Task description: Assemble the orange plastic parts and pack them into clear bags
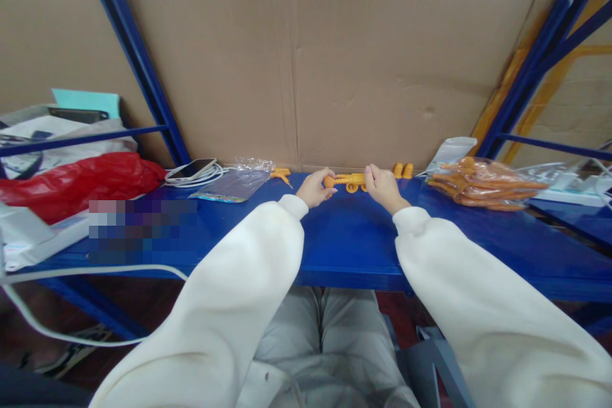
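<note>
An orange plastic piece (349, 179) with a ribbed or screw-like section and round, wheel-like parts below lies level between my hands, close to the shelf top. My left hand (314, 187) pinches its rounded left end with thumb and fingers. Closed around its right end is my right hand (382, 187), which hides that part. Left of my left hand, an orange forked piece (280, 174) with a thin spiral tip rests on the shelf. Two small orange caps (403, 170) stand just beyond my right hand.
On the blue shelf (354, 248), a clear bag of orange parts (482, 182) lies to the right. Leftward are a flat plastic packet (234, 183), a phone (194, 169) on a coiled white cable (217, 172), and a red bag (86, 182). Cardboard (335, 76) walls the back.
</note>
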Available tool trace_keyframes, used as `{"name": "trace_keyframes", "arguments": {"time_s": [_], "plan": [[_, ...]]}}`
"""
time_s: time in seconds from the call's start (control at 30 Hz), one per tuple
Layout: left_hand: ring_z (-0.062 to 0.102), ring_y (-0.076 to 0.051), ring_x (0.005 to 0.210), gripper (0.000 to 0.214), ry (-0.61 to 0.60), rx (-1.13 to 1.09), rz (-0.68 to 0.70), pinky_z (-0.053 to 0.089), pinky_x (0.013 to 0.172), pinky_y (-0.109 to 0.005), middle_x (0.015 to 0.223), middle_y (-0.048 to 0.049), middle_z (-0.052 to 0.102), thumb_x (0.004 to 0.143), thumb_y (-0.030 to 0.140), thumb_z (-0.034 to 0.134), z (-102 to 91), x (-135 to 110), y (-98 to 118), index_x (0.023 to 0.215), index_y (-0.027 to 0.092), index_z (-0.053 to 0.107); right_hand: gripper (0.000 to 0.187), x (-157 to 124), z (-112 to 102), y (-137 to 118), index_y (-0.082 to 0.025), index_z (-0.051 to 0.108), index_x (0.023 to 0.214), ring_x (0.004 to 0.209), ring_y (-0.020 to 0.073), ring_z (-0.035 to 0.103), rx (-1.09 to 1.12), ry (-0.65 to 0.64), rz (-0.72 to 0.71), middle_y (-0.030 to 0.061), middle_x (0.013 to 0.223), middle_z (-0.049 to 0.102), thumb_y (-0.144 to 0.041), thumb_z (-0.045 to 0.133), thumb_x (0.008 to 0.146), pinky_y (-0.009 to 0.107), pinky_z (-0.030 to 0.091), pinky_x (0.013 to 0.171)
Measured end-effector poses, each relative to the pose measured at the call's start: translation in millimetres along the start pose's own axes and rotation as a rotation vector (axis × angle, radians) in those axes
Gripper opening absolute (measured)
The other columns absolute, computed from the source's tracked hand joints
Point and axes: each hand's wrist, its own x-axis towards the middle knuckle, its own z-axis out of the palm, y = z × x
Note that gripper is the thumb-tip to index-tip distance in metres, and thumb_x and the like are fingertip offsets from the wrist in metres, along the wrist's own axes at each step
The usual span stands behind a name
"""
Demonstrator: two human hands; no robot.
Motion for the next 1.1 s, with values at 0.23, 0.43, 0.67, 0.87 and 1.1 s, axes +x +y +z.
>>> {"name": "trace_keyframes", "arguments": {"time_s": [0.23, 0.43, 0.67, 0.87, 1.1], "plan": [[0.066, -0.017, 0.081, 0.029, 0.036, 0.213, 0.128, 0.054, 0.081, -0.031, 0.092, -0.0025, 0.068, 0.074, 0.01, 0.075, -3.1, 0, 0, 0.098, 0.019, 0.062, 0.034, 5, 8, 5, -0.024, 0.05, 0.065, 0.068, 0.0251, 0.065, 0.076, -0.073, 0.092, 0.0106, 0.065, 0.066, -0.031, 0.037, 0.096, 0.033, 0.045, 0.065], [0.065, -0.018, 0.087, 0.029, 0.036, 0.293, 0.174, 0.052, 0.087, -0.032, 0.097, -0.0026, 0.066, 0.073, 0.009, 0.076, -5.9, 0, 2, 0.096, 0.02, 0.063, 0.053, 5, 18, 8, -0.024, 0.048, 0.056, 0.046, 0.0164, 0.053, 0.541, -0.203, 0.283, 0.0014, 0.045, 0.05, -0.058, 0.04, 0.096, 0.027, 0.039, 0.046], [0.058, -0.01, 0.055, 0.027, 0.103, 0.081, -0.049, 0.052, 0.061, -0.026, 0.077, 0.0041, 0.061, 0.076, 0.008, 0.072, -5.2, 4, -14, 0.095, 0.019, 0.057, 0.042, 7, 6, 0, -0.023, 0.056, 0.093, 0.047, 0.0099, 0.056, 0.934, -0.194, 0.389, -0.0016, 0.073, 0.065, -0.06, 0.071, 0.08, 0.021, 0.042, 0.04], [0.062, -0.013, 0.061, 0.031, 0.128, 0.11, -0.039, 0.054, 0.065, -0.027, 0.073, 0.0039, 0.062, 0.07, 0.007, 0.075, -10.9, 3, -19, 0.092, 0.02, 0.059, 0.043, 6, 7, 4, -0.022, 0.058, 0.098, 0.051, 0.0093, 0.06, 1.009, -0.263, 0.358, -0.0019, 0.079, 0.069, -0.046, 0.083, 0.073, 0.022, 0.049, 0.046], [0.065, -0.017, 0.074, 0.028, 0.117, 0.17, -0.025, 0.055, 0.077, -0.033, 0.078, 0.0011, 0.065, 0.071, 0.007, 0.074, -12.2, 3, -18, 0.092, 0.021, 0.06, 0.036, 3, 4, 5, -0.021, 0.058, 0.095, 0.048, 0.0097, 0.057, 1.007, -0.32, 0.384, -0.0034, 0.067, 0.065, -0.04, 0.082, 0.074, 0.023, 0.048, 0.046]]}}
